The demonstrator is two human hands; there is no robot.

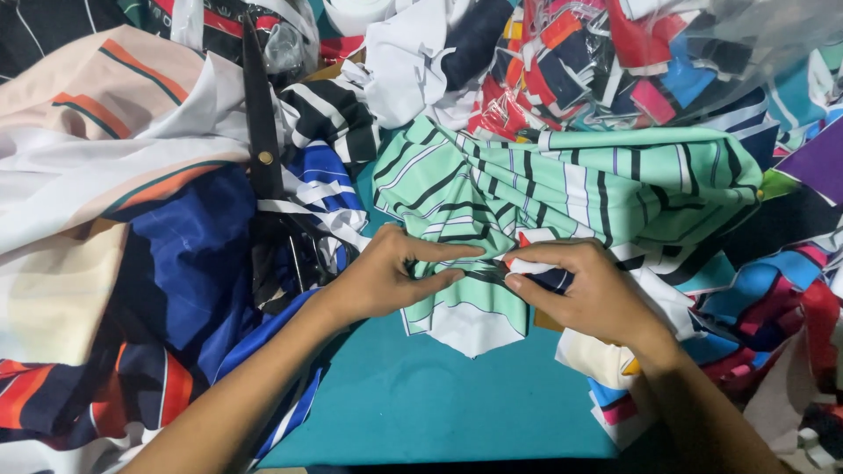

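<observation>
Both grips pinched shut on mint striped fabric: left hand at its lower edge, right hand alongside. Black scissors left of fabric.

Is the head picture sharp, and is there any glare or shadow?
Head view: hands and mint striped cloth are fairly sharp; glare whitens the plastic bag top right; soft shadow lies under the forearms on the teal table.
</observation>
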